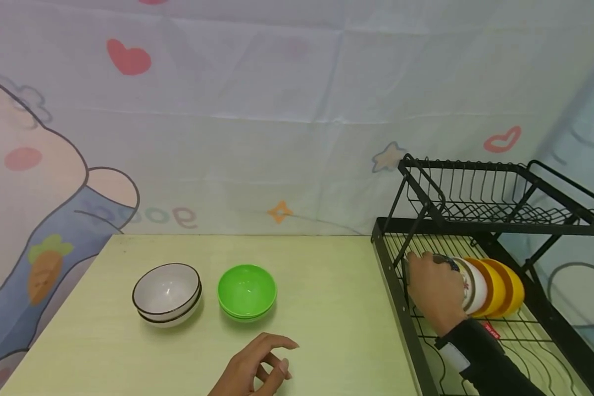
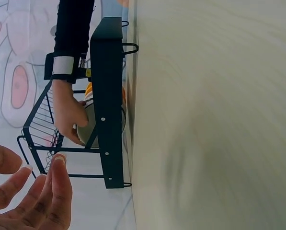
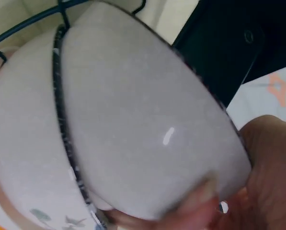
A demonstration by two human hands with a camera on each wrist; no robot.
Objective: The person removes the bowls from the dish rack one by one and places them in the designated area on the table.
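Observation:
At the dish rack, my right hand (image 1: 436, 291) grips a white bowl (image 3: 143, 110) with a dark rim, its fingers at the bowl's edge in the right wrist view. In the head view the hand hides most of this bowl. Beside it in the rack, more bowls stand on edge in a row: a patterned white bowl (image 3: 25, 124) with a dark rim, other white ones and yellow bowls (image 1: 512, 289). My left hand (image 1: 259, 363) hovers over the front of the table with its fingers loosely bent, holding nothing. Nearest to it are stacked green bowls (image 1: 247, 291).
Stacked white bowls (image 1: 165, 291) with dark rims stand on the table (image 1: 326, 286), left of the green ones. The black two-tier dish rack (image 1: 408, 324) occupies the right side, its upper tier (image 1: 510, 226) above and behind my right hand. A printed cloth (image 1: 277, 71) hangs behind.

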